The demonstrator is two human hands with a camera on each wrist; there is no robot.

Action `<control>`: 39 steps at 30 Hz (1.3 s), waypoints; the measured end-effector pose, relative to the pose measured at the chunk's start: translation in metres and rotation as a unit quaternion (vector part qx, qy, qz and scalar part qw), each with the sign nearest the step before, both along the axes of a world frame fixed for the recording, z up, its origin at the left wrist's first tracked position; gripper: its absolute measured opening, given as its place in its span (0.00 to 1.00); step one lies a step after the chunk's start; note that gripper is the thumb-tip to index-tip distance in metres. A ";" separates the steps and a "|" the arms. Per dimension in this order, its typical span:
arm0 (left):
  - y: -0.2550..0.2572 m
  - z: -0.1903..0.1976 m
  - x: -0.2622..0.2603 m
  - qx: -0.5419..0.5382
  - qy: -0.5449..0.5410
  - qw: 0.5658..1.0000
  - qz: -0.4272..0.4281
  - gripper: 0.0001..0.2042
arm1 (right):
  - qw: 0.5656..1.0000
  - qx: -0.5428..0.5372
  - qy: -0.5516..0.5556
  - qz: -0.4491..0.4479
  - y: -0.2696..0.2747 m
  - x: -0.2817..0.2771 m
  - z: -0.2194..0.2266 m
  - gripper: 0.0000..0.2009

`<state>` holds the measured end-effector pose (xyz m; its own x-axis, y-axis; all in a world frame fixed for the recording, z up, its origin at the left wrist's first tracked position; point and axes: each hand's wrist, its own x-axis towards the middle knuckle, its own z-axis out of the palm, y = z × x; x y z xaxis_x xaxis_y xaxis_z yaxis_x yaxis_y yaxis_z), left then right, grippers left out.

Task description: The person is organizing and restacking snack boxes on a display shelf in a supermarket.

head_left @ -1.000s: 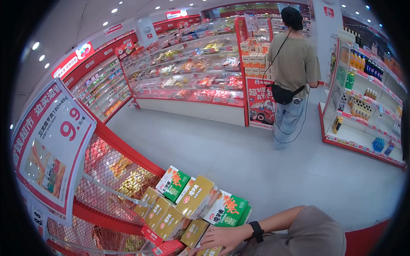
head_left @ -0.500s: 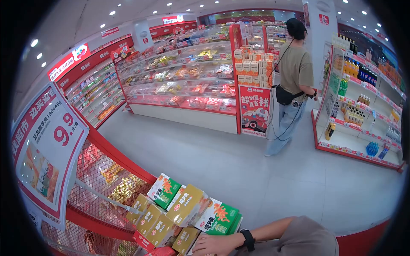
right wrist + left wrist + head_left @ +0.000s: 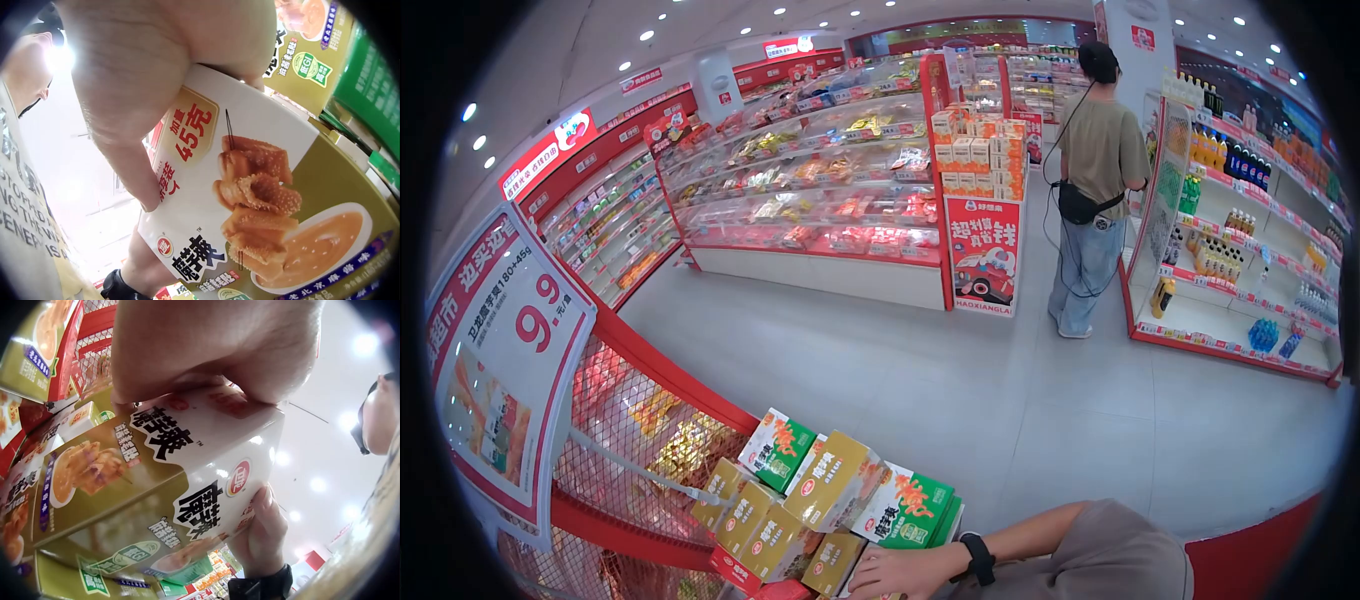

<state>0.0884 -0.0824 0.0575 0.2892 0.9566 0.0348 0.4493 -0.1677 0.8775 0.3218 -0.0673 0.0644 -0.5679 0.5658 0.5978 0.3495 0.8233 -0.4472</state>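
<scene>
A gold-and-white printed box (image 3: 119, 481) fills much of the left wrist view, and my left hand (image 3: 212, 347) grips its upper end. Across from it, my right hand (image 3: 262, 534) holds the other side. In the right wrist view, the same box (image 3: 250, 187) shows pictured food on its face; my right hand (image 3: 162, 62) grips its edge and my left hand (image 3: 149, 265) is at the lower end. The head view shows my right hand (image 3: 910, 572) low beside stacked boxes, gold ones (image 3: 835, 480) and green-and-white ones (image 3: 905, 508); my left hand is out of that view.
A large price sign (image 3: 510, 360) stands at left above a red-framed mesh bin (image 3: 650, 400). Snack shelves (image 3: 810, 190) line the far side of the aisle. A person (image 3: 1100, 180) stands near the drinks shelf (image 3: 1240, 240), by a red poster (image 3: 983, 255).
The head view has turned, shifting the shelves and sign leftward. The person in the aisle has stepped and now stands with feet closer together. My right hand stays low by the boxes.
</scene>
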 end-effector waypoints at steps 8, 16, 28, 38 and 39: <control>0.006 0.007 0.005 -0.019 -0.004 1.000 -0.001 0.16 | 1.000 -0.007 0.003 -0.001 -0.001 0.000 0.004 0.32; 0.007 0.012 0.008 -0.035 -0.015 0.999 -0.001 0.16 | 1.000 -0.003 0.003 -0.004 -0.001 0.000 0.004 0.32; -0.001 0.017 0.010 -0.065 -0.038 0.997 0.017 0.16 | 1.000 -0.008 0.003 0.006 0.000 0.000 0.001 0.32; -0.004 -0.018 -0.013 -0.062 -0.057 0.996 -0.020 0.15 | 0.993 -0.113 -0.036 0.002 -0.002 0.003 0.016 0.33; -0.003 -0.013 -0.005 -0.052 -0.112 0.992 -0.022 0.14 | 0.993 -0.114 -0.042 -0.003 -0.003 0.003 0.017 0.34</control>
